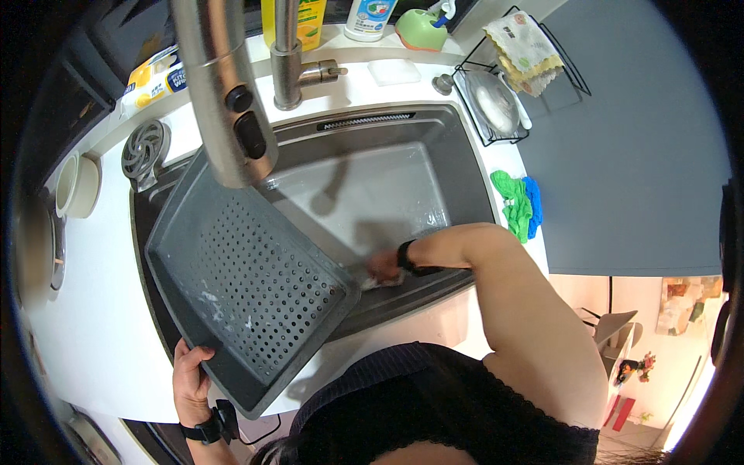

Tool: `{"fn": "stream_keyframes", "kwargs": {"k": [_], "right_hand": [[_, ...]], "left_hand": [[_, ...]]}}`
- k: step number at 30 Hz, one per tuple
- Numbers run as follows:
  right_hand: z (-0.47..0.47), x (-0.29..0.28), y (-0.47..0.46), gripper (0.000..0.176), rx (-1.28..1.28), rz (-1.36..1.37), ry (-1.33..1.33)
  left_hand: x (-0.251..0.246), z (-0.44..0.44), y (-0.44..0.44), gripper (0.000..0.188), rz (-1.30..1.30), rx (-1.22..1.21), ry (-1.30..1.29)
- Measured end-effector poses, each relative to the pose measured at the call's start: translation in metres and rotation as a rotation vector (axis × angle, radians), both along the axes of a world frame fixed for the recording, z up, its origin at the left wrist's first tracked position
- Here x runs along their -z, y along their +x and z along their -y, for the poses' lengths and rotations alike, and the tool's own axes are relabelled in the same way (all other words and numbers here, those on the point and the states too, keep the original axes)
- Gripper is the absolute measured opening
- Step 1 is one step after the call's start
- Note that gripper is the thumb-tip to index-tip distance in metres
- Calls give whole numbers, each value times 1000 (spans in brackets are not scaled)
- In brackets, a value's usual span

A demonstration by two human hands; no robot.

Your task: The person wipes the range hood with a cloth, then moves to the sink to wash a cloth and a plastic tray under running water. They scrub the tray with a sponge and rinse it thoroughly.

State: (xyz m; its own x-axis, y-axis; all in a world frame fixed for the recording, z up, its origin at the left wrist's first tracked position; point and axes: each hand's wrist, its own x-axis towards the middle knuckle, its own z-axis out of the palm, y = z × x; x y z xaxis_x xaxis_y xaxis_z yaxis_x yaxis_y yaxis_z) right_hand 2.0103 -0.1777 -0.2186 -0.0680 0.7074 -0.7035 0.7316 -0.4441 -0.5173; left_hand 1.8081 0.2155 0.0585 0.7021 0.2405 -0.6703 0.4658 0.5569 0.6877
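Note:
My left hand [193, 372] grips the lower left corner of a dark grey perforated tray [261, 279], its thumb over the rim. The tray is tilted over the left part of a dark sink [465, 174]. Down in the sink, beside the tray's right corner, my right hand [385, 267] is blurred and holds a whitish cloth or pad [386, 283], partly hidden under the fingers. A large pale basin or flat surface [372, 192] with wet spots lies within the sink.
A steel pull-out faucet [232, 104] hangs over the tray. Green and blue cloths [514, 200] lie on the right counter edge, below a black wire rack [488, 139]. A metal sink strainer [145, 151] and white bowl [78, 186] stand left. Bottles [371, 17] line the back ledge.

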Motion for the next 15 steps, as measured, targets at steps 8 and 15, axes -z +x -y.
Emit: {"fn": "stream_keyframes", "kwargs": {"k": [8,15], "right_hand": [[-8,-38,9,11,-269,310,190],[44,-76,157,19,201,829,-135]], "left_hand": [[-2,0,-1,42,-45,-13,63],[-5,0,0,39,-82,15,84]]}}
